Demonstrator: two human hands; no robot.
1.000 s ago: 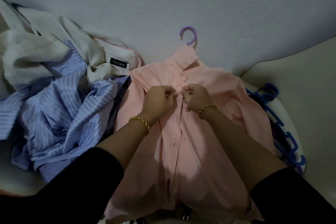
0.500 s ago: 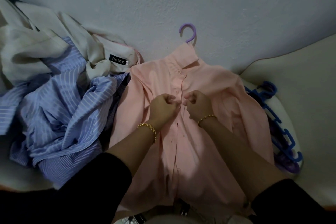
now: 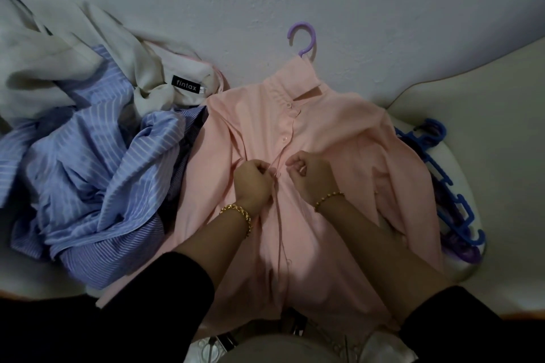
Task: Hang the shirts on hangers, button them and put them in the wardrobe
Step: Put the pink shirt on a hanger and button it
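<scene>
A pink shirt (image 3: 330,132) lies flat in front of me, collar away from me, on a purple hanger whose hook (image 3: 303,38) sticks out above the collar. The top buttons of its front placket are done up. My left hand (image 3: 253,183) pinches the left edge of the placket at mid-chest. My right hand (image 3: 312,175) pinches the right edge just across from it. Both hands have curled fingers and almost touch over one button.
A heap of blue striped shirts (image 3: 88,174) and a cream shirt (image 3: 67,50) with a black label lies to the left. Blue hangers (image 3: 442,183) are stacked at the right edge beside a cream cushion (image 3: 486,127). A wall rises behind.
Both hands have moved down the placket toward me, from the upper chest to a lower button. One more button near the collar now shows as fastened.
</scene>
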